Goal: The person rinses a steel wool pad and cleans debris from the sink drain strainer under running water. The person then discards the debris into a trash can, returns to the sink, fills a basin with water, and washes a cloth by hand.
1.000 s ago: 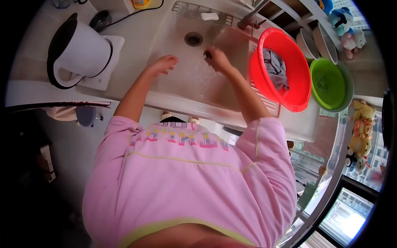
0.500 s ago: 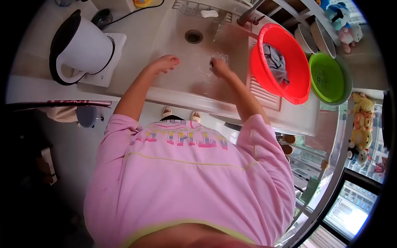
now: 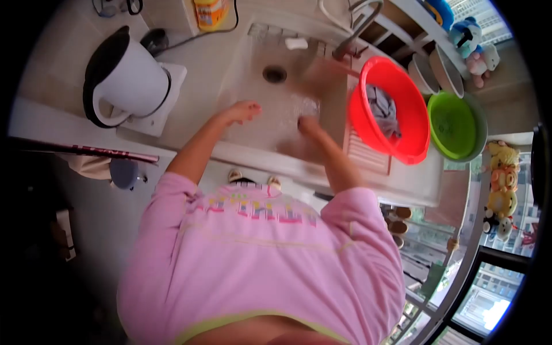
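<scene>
My left hand hovers over the near left part of the white sink, its fingers loosely bent and apart with nothing in them. Lower right in the basin, my right hand is curled and blurred. A dark spot shows at its fingertips, but what it is, or whether it is held, I cannot make out. Splashing water lies just beyond this hand, below the faucet. The drain is farther back, with a white bar of soap on the back ledge.
A red basin with grey cloth inside sits tilted on the ribbed drainboard at right. Beside it stands a green basin. On the left are a white kettle and, farther back, a yellow-orange bottle.
The camera view has tilted, so everything sits lower in the picture. My right hand has shifted slightly toward me in the sink; my left hand keeps nearly the same place over it.
</scene>
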Demonstrator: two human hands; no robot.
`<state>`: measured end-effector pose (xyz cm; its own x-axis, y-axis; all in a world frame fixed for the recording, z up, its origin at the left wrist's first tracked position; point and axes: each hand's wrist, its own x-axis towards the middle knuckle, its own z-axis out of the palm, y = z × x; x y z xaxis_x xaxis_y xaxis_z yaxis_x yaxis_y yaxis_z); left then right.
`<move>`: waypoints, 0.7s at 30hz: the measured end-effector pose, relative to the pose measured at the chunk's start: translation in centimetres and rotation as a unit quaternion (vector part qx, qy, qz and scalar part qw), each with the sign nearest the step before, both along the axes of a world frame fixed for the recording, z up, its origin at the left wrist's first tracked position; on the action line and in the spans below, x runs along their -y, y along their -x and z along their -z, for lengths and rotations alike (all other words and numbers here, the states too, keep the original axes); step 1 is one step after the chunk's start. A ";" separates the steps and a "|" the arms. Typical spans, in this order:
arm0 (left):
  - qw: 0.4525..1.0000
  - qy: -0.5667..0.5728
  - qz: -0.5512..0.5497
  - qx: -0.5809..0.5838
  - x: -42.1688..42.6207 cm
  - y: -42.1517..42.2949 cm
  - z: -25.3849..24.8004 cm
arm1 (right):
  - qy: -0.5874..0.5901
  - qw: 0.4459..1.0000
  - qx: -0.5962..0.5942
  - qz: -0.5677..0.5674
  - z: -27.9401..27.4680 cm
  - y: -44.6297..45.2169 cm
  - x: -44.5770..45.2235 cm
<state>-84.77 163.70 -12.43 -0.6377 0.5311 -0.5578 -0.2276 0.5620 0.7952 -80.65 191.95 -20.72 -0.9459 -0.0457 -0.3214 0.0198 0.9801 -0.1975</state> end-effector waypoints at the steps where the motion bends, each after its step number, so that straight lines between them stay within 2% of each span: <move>1: 1.000 0.018 -0.003 -0.012 -0.2 -0.1 1.0 | 0.042 0.999 0.015 0.002 -2.9 1.3 0.8; 2: 0.999 0.041 0.017 -0.020 -0.4 -0.5 0.8 | 0.131 0.976 -0.171 -0.017 -8.1 1.9 1.9; 4: 0.994 0.085 0.055 -0.046 -1.3 -0.2 -0.4 | 0.171 0.935 -0.312 -0.005 -14.3 4.4 3.0; 5: 0.996 0.065 0.048 -0.036 -1.8 0.0 -0.6 | 0.237 0.882 -0.407 0.001 -19.6 4.4 4.1; 8: 0.998 0.029 0.049 -0.021 -2.4 0.3 -0.8 | 0.284 0.815 -0.505 0.006 -18.3 2.6 4.5; 9: 0.997 0.033 0.063 -0.027 -2.6 0.6 -0.5 | 0.103 0.902 -0.418 0.032 -12.7 2.0 3.7; 10: 0.996 0.038 0.080 -0.028 -2.7 0.3 -0.2 | 0.057 0.976 -0.209 0.035 -7.5 0.8 2.3; 11: 0.994 0.036 0.096 -0.027 -2.7 -0.6 -0.4 | -0.012 1.000 0.010 0.009 -2.3 -0.5 1.0; 13: 0.991 0.034 0.121 -0.051 -2.5 -0.1 -1.8 | -0.011 0.999 0.040 0.007 0.8 -3.0 0.8; 14: 0.994 0.022 0.102 -0.025 -2.9 0.2 -2.1 | -0.015 0.997 0.071 0.001 1.4 -4.0 0.5; 15: 0.996 0.013 0.086 0.011 -3.0 0.0 -2.1 | 0.068 0.996 0.054 0.027 0.1 -4.1 1.3; 17: 0.996 0.012 0.069 0.048 -3.6 -0.9 -1.7 | 0.237 0.967 0.012 0.091 -2.9 -2.6 3.3; 18: 0.997 0.016 0.061 0.043 -4.3 -0.9 -1.7 | 0.362 0.917 0.021 0.166 -3.9 -1.9 4.2; 19: 0.998 0.019 0.050 0.038 -5.1 -0.9 -1.8 | 0.478 0.846 0.030 0.234 -4.8 -1.2 5.1; 20: 0.999 -0.027 0.032 0.023 -5.8 -0.8 -2.0 | 0.583 0.756 0.043 0.293 -5.8 -0.6 5.9; 21: 0.997 -0.071 0.007 0.008 -6.1 -0.7 -2.1 | 0.643 0.706 0.076 0.287 -7.2 -0.3 6.5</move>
